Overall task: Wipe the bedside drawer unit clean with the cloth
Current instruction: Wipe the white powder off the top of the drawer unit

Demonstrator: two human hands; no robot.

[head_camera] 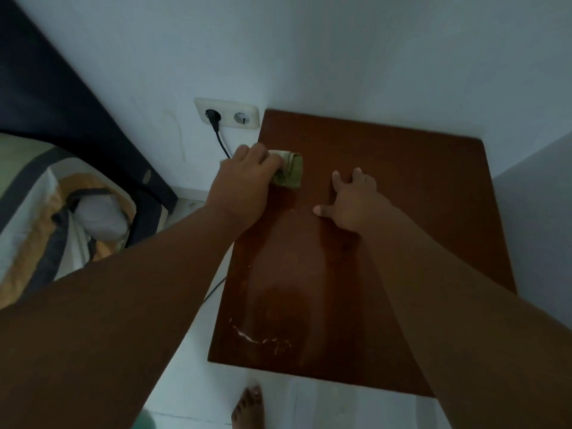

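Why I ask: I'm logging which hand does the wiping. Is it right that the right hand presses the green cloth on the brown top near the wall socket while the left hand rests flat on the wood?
Not quite: the hands are swapped. In the head view the left hand presses the green cloth on the brown top near the wall socket, while the right hand rests flat on the wood.

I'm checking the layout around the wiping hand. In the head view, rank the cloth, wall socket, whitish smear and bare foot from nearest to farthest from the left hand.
From the left hand:
1. Cloth, in its grip.
2. Wall socket, on the wall just above.
3. Whitish smear, near the top's front edge.
4. Bare foot, on the floor.
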